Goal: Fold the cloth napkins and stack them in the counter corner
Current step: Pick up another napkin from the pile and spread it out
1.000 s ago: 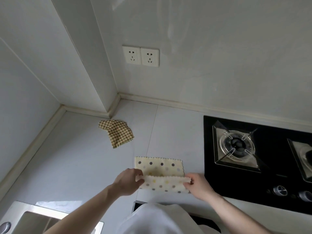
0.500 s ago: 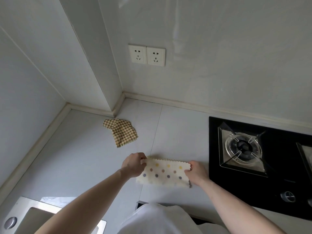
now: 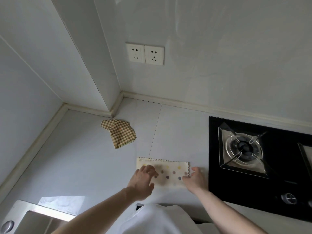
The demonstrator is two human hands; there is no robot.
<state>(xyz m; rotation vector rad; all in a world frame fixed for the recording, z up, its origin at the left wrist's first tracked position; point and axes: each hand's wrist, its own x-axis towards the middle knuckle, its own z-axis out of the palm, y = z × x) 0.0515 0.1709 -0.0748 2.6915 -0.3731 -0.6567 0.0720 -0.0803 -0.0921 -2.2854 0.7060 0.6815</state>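
Note:
A cream napkin with coloured polka dots [image 3: 170, 169] lies folded in half as a long strip on the pale counter [image 3: 84, 162]. My left hand [image 3: 143, 180] rests on its left end, fingers spread and blurred by motion. My right hand [image 3: 195, 179] touches the strip's right end with loosely bent fingers. A yellow and brown checked napkin [image 3: 119, 132] lies rumpled farther back, close to the wall corner.
A black gas hob [image 3: 256, 159] with a burner and knobs fills the counter's right side. A steel sink [image 3: 33, 218] shows at the bottom left. Two wall sockets [image 3: 145, 53] sit above the counter. My white top [image 3: 152, 220] covers the near edge.
Both hands carried the napkin's near edge over to its far edge, let go, and now lie on the flat folded strip. The checked napkin has not moved.

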